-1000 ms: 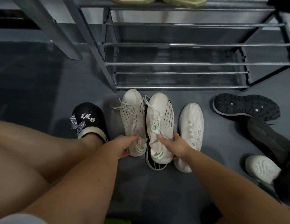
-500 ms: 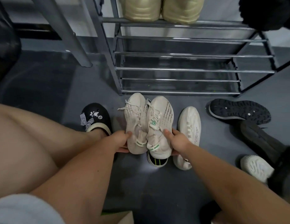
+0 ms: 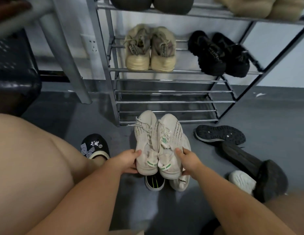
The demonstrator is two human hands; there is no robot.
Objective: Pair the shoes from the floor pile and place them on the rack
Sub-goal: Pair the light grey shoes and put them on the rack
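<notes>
Your left hand (image 3: 126,160) grips one cream sneaker (image 3: 146,141); your right hand (image 3: 188,161) grips its mate (image 3: 170,143); rack (image 3: 164,102) just beyond both.

Head view, downward (near) toward rack (image 3: 164,102)

The floor (image 3: 266,112) is smooth dark grey, faintly glossy, and meets a pale wall (image 3: 275,53) above a dark skirting band (image 3: 270,82). A white wall socket (image 3: 93,44) sits low on the wall (blurred), beside a slanted grey metal leg (image 3: 68,60). A dark perforated chair (image 3: 14,68) stands at the left edge.
</notes>
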